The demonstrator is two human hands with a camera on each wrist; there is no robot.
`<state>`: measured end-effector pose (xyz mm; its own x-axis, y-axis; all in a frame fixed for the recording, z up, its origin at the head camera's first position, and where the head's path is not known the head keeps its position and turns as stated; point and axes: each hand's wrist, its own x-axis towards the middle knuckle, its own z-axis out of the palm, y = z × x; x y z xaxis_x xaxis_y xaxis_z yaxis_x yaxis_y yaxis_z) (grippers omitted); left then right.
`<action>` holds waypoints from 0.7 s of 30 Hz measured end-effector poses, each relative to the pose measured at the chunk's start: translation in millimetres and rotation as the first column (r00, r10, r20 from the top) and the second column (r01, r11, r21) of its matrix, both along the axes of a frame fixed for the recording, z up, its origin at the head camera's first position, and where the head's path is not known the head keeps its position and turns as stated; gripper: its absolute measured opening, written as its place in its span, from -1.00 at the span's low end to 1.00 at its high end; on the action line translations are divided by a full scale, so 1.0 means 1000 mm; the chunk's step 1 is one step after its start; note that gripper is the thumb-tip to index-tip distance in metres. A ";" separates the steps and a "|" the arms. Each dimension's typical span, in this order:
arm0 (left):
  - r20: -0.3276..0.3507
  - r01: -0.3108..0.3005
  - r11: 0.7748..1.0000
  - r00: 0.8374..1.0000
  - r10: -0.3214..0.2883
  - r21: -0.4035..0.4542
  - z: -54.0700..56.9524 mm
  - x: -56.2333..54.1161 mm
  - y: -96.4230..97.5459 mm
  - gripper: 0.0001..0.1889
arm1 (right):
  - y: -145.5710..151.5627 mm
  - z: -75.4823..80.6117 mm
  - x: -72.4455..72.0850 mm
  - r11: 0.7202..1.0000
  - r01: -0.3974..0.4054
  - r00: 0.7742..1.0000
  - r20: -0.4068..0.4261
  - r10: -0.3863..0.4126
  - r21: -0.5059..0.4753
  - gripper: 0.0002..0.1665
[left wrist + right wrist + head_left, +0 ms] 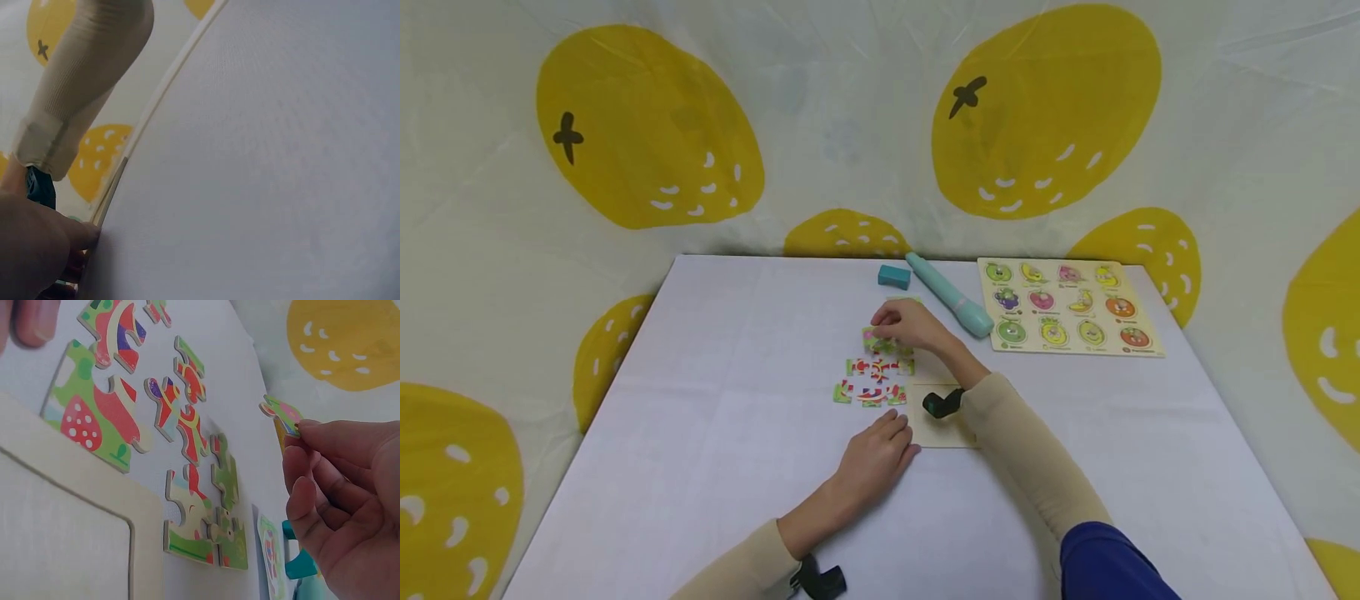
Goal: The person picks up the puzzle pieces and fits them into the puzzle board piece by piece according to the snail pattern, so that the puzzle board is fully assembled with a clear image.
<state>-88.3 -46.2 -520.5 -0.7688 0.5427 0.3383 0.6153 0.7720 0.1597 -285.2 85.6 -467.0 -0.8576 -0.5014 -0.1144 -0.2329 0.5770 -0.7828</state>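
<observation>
One puzzle piece (286, 414) — pinched by right-hand fingers (344, 436).

a green and pink puzzle piece (286, 415) is pinched near multicoloured pieces (94, 419) lying flat beside a pale wooden tray (147, 544).

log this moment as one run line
right hand: pinches puzzle piece | left hand: beside wooden tray | other pieces: on white table

on the white bench (722, 375), a small teal block (893, 277) sits at twelve o'clock, a turquoise wand (950, 295) near one, a fruit-picture board (1066, 315) at two; a yellow-patterned backdrop (850, 108) rises behind.
</observation>
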 end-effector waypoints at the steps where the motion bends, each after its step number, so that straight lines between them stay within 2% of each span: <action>1: 0.000 0.000 1.000 1.000 0.000 0.004 0.000 0.000 0.000 -0.76 | 0.002 0.000 0.001 1.000 0.005 1.000 -0.002 -0.005 -0.008 -0.76; 8: 0.010 -0.009 1.000 1.000 0.009 0.006 0.000 0.000 0.001 -0.75 | 0.016 0.001 0.011 0.999 0.035 0.999 -0.020 -0.036 -0.029 -0.79; 21: 0.006 -0.012 1.000 1.000 0.012 0.005 0.001 -0.001 0.000 -0.76 | 0.044 0.002 0.038 0.995 0.071 0.997 0.044 -0.068 -0.068 -0.80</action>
<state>-89.2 -46.0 -519.8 -0.7770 0.5320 0.3366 0.6052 0.7783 0.1670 -247.2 129.2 -465.4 -0.8859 -0.4486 -0.1178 -0.1606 0.5350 -0.8295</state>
